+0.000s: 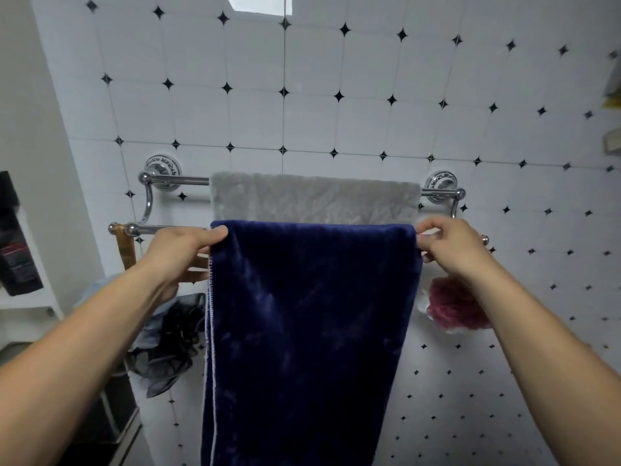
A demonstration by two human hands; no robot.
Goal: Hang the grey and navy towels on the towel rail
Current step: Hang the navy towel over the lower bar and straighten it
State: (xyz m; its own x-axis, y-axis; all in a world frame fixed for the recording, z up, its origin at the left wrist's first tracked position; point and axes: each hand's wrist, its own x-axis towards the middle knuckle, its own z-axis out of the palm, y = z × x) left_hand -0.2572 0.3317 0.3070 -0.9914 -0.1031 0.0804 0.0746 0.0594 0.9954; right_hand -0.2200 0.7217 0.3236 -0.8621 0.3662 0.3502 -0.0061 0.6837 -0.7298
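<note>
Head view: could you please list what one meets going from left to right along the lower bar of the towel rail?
Chrome end knob → left hand → navy towel → right hand → far end knob.

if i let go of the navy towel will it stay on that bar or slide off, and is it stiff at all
The navy towel is probably floppy: it drapes limply over the front bar. Its plush sheen and the polished chrome suggest it could slip if the two sides hang unevenly; how much hangs behind is hidden. The left hand and right hand pinch its top corners, so it looks light.
</note>
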